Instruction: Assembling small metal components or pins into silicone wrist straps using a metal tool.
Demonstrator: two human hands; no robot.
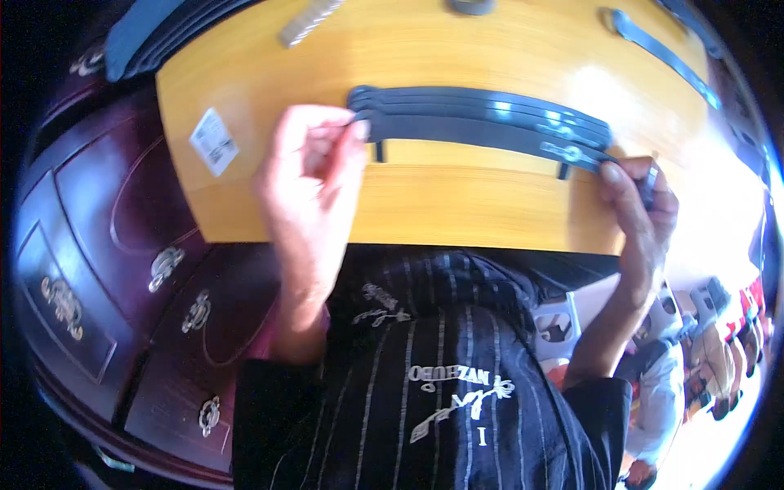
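Observation:
A flat bundle of black belt-like straps point(482, 114) lies across the wooden table in front of me, several layers side by side. Small pale prints mark its right part, and the far layers shine. My left hand point(314, 155) pinches the nearest strap at its left end between thumb and fingertips. At the right end, my right hand point(641, 196) grips that same strap between thumb and fingers. A small dark piece point(649, 186) shows among the right fingers; its kind is unclear. Two short dark tabs stick out below the bundle, one near each end.
A white label sheet point(214, 142) is on the table's left. Along the far side are a patterned strip point(310, 20), a dark roll point(472, 6) and a dark strap point(665, 53). Dark red cabinets point(155, 212) stand left; people and grey stools point(557, 327) are at right.

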